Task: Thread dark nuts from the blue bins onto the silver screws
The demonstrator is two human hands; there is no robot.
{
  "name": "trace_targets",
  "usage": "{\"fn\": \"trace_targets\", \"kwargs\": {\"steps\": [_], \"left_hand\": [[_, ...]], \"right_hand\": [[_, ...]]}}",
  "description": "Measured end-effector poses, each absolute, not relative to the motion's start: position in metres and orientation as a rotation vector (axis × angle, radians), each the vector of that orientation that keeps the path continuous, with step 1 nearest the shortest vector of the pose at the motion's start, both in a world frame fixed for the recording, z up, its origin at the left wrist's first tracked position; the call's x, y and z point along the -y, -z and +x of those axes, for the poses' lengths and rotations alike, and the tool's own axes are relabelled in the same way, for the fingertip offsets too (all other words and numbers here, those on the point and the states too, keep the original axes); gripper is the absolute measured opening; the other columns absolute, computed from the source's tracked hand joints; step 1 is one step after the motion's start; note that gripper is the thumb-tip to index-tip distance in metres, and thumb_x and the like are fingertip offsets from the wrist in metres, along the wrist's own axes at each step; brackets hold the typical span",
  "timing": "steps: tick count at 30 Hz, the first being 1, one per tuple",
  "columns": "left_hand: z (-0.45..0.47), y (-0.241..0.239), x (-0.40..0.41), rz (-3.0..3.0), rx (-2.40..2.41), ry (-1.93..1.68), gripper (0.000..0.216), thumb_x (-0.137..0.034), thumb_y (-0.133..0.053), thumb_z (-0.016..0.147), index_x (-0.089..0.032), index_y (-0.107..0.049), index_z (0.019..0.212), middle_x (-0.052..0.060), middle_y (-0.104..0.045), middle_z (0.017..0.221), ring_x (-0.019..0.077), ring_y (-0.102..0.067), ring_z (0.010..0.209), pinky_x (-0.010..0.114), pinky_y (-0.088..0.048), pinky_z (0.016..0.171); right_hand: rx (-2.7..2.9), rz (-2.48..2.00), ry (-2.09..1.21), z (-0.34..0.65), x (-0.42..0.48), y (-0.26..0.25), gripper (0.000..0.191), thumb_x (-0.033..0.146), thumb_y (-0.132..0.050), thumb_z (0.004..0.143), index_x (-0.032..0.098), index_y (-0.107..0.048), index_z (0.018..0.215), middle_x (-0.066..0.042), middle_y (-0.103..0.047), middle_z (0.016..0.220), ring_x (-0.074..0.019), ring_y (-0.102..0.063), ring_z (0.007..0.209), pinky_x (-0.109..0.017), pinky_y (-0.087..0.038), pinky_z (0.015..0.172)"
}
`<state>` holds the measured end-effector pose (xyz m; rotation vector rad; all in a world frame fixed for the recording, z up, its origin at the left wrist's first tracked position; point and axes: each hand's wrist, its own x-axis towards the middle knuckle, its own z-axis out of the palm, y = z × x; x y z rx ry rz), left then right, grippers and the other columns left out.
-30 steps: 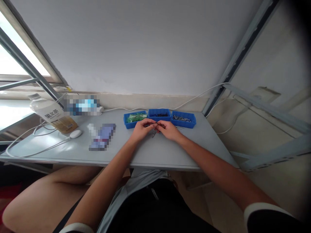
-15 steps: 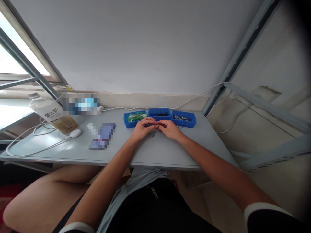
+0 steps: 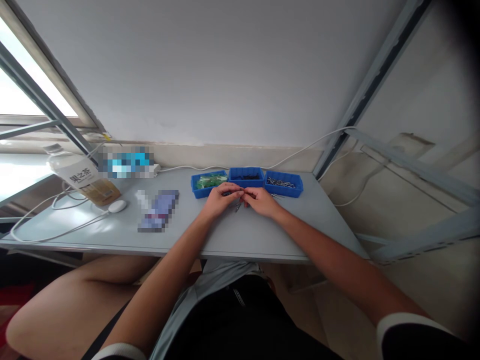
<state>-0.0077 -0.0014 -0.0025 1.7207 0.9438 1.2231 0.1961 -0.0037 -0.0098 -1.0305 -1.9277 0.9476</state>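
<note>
My left hand (image 3: pixel 220 199) and my right hand (image 3: pixel 260 200) meet fingertip to fingertip above the table, both closed in a pinch. Whatever sits between the fingertips is too small and too covered to name. Just below them a small shiny metal piece (image 3: pixel 237 206) shows; I cannot tell whether it hangs from the fingers or lies on the table. Behind the hands stand a blue bin of green pieces (image 3: pixel 193 188), a blue bin of dark pieces (image 3: pixel 246 171) and a blue bin of thin metal pieces (image 3: pixel 284 191). Thin metal pieces (image 3: pixel 278 196) also lie beside my right hand.
On the grey table (image 3: pixel 262 240) at left stand a tilted tea bottle (image 3: pixel 80 172) and a round white puck (image 3: pixel 117 206) on a cable. A blurred purple item (image 3: pixel 161 210) lies nearer. A white cable (image 3: pixel 195 168) runs along the wall; a metal frame post (image 3: pixel 348 120) rises right.
Both hands stay in nearly the same place, with only slight finger movement. The small metal piece under them shows a little differently. The bins have not moved.
</note>
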Motion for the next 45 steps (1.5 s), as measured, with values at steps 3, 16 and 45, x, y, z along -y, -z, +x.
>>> {"fn": "trace_targets", "kwargs": {"steps": [3, 16, 45], "left_hand": [[-0.008, 0.004, 0.001, 1.744, -0.934, -1.208, 0.025, -0.043, -0.085, 0.08, -0.025, -0.085, 0.097, 0.01, -0.074, 0.115, 0.0276, -0.066, 0.117, 0.044, -0.05, 0.109], [-0.008, 0.002, 0.002, 1.678, -1.036, -1.207, 0.039, -0.048, -0.079, 0.083, -0.022, -0.081, 0.112, 0.009, -0.077, 0.106, 0.0228, -0.069, 0.094, 0.037, -0.055, 0.089], [-0.005, 0.003, 0.002, 1.56, -1.159, -1.16, 0.045, -0.057, -0.072, 0.085, -0.017, -0.079, 0.104, 0.004, -0.071, 0.085, 0.0141, -0.054, 0.068, 0.027, -0.042, 0.064]], "right_hand": [[1.914, -1.013, -0.961, 0.196, 0.005, 0.008, 0.024, 0.035, -0.056, 0.098, 0.018, -0.073, 0.095, -0.003, -0.075, 0.082, -0.0159, -0.067, 0.069, -0.026, -0.049, 0.066], [1.886, -1.013, -1.005, 0.195, 0.004, 0.008, 0.034, 0.045, -0.053, 0.102, 0.019, -0.071, 0.091, -0.002, -0.072, 0.077, -0.0147, -0.066, 0.068, -0.026, -0.05, 0.066], [2.423, -1.128, -0.119, 0.211, -0.008, 0.017, 0.025, 0.013, -0.063, 0.094, 0.018, -0.076, 0.115, -0.009, -0.073, 0.113, -0.0254, -0.058, 0.105, -0.038, -0.047, 0.099]]}}
